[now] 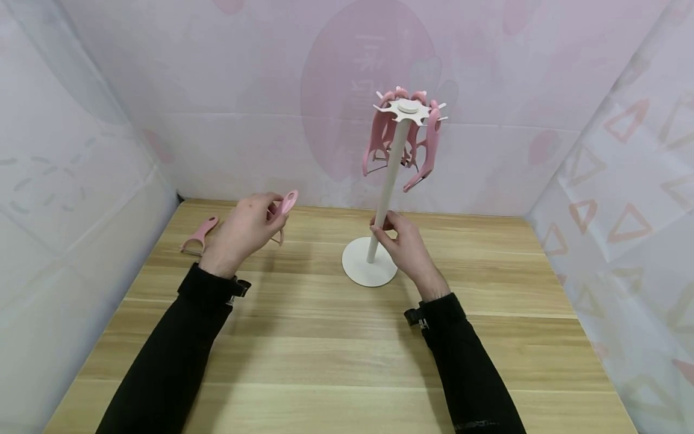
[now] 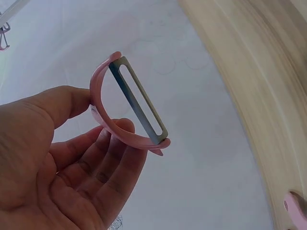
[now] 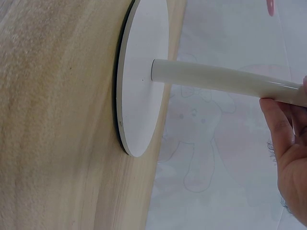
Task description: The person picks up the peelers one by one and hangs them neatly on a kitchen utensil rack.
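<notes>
Pink is the peeler that, in the head view, is raised above the wooden tabletop near its back edge. It is pinched between the thumb and fingers of the left hand, the holed end of its handle left exposed. Beside the left wrist, a second peeler is laid flat on the wood. To the right, a white stand is gripped low on its pole, just above the round base, by the right hand, thumb and fingers closed around it. Several hanging peelers are borne by the hooked top, blades downward. Both forearms are covered by black sleeves.

In the left wrist view, the curved frame of the held peeler is clasped between the thumb on one side and the curled fingers on the other; its slotted metal blade is turned into plain sight.

In the right wrist view, the base is seen seated on the tabletop, and the pole is held by thumb and fingers at the right edge, where the hand is partly cut off.
</notes>
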`<state>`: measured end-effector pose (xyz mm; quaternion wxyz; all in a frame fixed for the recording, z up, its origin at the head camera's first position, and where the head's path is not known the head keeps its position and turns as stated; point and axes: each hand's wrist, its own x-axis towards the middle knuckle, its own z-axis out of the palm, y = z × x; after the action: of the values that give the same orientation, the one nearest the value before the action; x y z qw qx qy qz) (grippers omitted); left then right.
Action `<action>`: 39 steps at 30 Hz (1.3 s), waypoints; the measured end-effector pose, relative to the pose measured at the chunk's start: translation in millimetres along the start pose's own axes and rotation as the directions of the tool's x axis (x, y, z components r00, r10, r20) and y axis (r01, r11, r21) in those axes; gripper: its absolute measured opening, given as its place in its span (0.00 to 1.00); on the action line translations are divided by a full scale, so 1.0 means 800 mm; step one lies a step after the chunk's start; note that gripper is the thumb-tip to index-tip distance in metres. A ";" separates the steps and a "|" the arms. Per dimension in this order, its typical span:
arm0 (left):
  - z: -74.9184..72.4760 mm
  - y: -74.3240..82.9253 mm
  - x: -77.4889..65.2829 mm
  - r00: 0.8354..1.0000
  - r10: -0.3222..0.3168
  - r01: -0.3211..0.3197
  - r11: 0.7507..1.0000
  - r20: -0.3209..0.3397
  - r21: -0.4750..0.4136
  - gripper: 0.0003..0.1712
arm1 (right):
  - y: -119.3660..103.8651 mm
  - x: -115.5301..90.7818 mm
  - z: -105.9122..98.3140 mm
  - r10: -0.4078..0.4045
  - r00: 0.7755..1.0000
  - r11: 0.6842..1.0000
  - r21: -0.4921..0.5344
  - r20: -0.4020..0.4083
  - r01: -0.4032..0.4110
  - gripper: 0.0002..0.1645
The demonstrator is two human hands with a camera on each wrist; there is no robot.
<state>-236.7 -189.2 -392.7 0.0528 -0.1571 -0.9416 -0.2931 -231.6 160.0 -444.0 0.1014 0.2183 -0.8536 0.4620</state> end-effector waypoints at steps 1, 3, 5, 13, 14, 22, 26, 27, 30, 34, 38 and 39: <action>0.000 0.002 0.002 1.000 -0.005 0.005 1.000 -0.007 -0.002 0.26 | 0.000 0.000 0.000 0.000 1.000 1.000 -0.001 0.000 0.000 0.15; 0.000 0.006 0.004 1.000 -0.009 0.009 1.000 -0.021 -0.009 0.26 | 0.000 0.000 0.000 0.000 1.000 1.000 -0.004 0.001 0.000 0.15; 0.000 0.010 0.007 0.999 0.001 -0.002 1.000 -0.046 -0.021 0.26 | 0.001 0.000 0.000 -0.002 1.000 1.000 -0.006 0.001 0.002 0.15; -0.002 0.030 0.011 0.983 0.073 -0.083 0.995 -0.170 -0.053 0.25 | 0.001 0.000 0.000 -0.004 1.000 1.000 -0.016 -0.005 0.004 0.10; -0.003 0.032 0.011 0.981 0.076 -0.088 0.994 -0.179 -0.060 0.25 | 0.002 0.000 0.000 -0.005 1.000 1.000 -0.018 -0.005 0.005 0.10; -0.003 0.047 0.014 0.957 0.088 -0.136 0.978 -0.275 -0.160 0.26 | 0.002 0.000 0.000 -0.006 1.000 1.000 -0.016 -0.005 0.006 0.11; -0.004 0.055 0.015 0.949 0.083 -0.146 0.971 -0.305 -0.190 0.26 | 0.001 0.000 -0.001 0.000 1.000 1.000 -0.018 -0.004 0.000 0.12; -0.004 0.057 0.016 0.948 0.079 -0.145 0.970 -0.308 -0.196 0.27 | 0.001 -0.001 -0.001 0.002 1.000 1.000 -0.019 -0.004 -0.002 0.11; -0.006 0.065 0.016 0.944 0.070 -0.146 0.965 -0.321 -0.217 0.27 | 0.001 -0.001 -0.001 0.006 1.000 1.000 -0.018 -0.004 -0.006 0.11; -0.007 0.075 0.018 0.936 0.067 -0.162 0.953 -0.346 -0.255 0.27 | 0.001 -0.001 -0.001 0.007 1.000 1.000 -0.019 -0.003 -0.007 0.11; -0.007 0.084 0.019 0.926 0.076 -0.189 0.941 -0.371 -0.280 0.26 | 0.001 -0.001 -0.001 0.010 1.000 1.000 -0.021 -0.003 -0.010 0.11; -0.007 0.086 0.019 0.923 0.078 -0.195 0.938 -0.376 -0.286 0.26 | 0.001 -0.001 -0.001 0.011 1.000 1.000 -0.021 -0.002 -0.011 0.11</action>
<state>-228.4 -134.6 -348.1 0.2183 -0.1734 -0.8429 -0.4602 -231.3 161.2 -444.6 0.1021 0.2119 -0.8595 0.4539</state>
